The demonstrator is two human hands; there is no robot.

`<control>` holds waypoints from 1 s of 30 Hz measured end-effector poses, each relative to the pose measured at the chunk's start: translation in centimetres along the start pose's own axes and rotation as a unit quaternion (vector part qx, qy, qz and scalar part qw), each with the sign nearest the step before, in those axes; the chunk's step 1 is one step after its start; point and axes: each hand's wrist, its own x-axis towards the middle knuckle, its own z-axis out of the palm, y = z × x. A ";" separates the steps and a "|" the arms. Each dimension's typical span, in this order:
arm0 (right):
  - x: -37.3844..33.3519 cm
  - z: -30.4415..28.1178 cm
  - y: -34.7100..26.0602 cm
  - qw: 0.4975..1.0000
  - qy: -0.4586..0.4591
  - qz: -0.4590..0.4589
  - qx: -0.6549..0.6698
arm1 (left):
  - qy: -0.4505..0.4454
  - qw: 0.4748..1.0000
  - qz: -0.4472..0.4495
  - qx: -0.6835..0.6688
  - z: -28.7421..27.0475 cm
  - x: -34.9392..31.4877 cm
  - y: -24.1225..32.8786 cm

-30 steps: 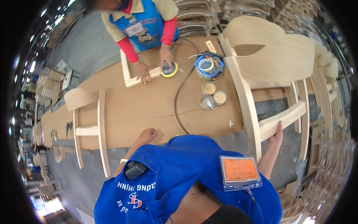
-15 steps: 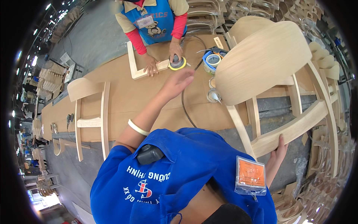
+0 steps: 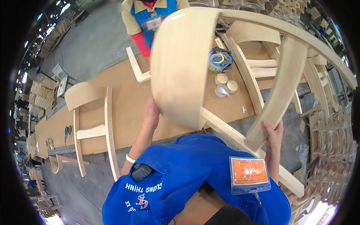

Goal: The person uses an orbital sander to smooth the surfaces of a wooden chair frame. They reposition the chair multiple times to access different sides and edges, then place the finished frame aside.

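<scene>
A pale wooden chair back frame [image 3: 180,67] is lifted in front of me above the table's near edge, tilted. Its curved backrest panel is to the left and its legs slant to the right. My left hand [image 3: 152,112] is at the panel's lower left edge, with its fingers partly hidden behind the wood, apparently gripping it. My right hand [image 3: 273,132] is closed round the lower end of the wide crossrail [image 3: 279,93], thumb on the near face. Opposite me, a co-worker [image 3: 152,22] is mostly hidden by the panel.
A similar chair frame [image 3: 91,133] leans on the table's left part. Another frame [image 3: 255,35] stands at the right. A blue tub of tape and tools [image 3: 220,60] and small round cups [image 3: 222,78] sit on the brown-covered table [image 3: 123,123]. An L-shaped wooden piece [image 3: 137,69] lies farther back.
My left hand has come back from over the table to the backrest panel. The chair frame has turned and shifted left, now covering the co-worker's hands and sander.
</scene>
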 end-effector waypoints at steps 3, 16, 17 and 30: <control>-2.0 5.4 -1.1 0.995 -0.081 -0.033 -0.044 | 0.114 0.993 0.030 0.030 -5.3 -5.3 -0.6; -5.1 26.6 -4.5 0.862 -0.320 -0.311 -0.239 | 0.305 0.951 -0.016 -0.053 -22.9 -14.3 -8.1; -5.2 27.8 -4.4 0.851 -0.333 -0.315 -0.255 | 0.306 0.947 -0.055 -0.074 -23.7 -15.0 -9.2; -5.5 35.2 -3.0 0.739 -0.441 -0.428 -0.276 | 0.416 0.882 -0.147 -0.162 -25.6 -21.7 -9.7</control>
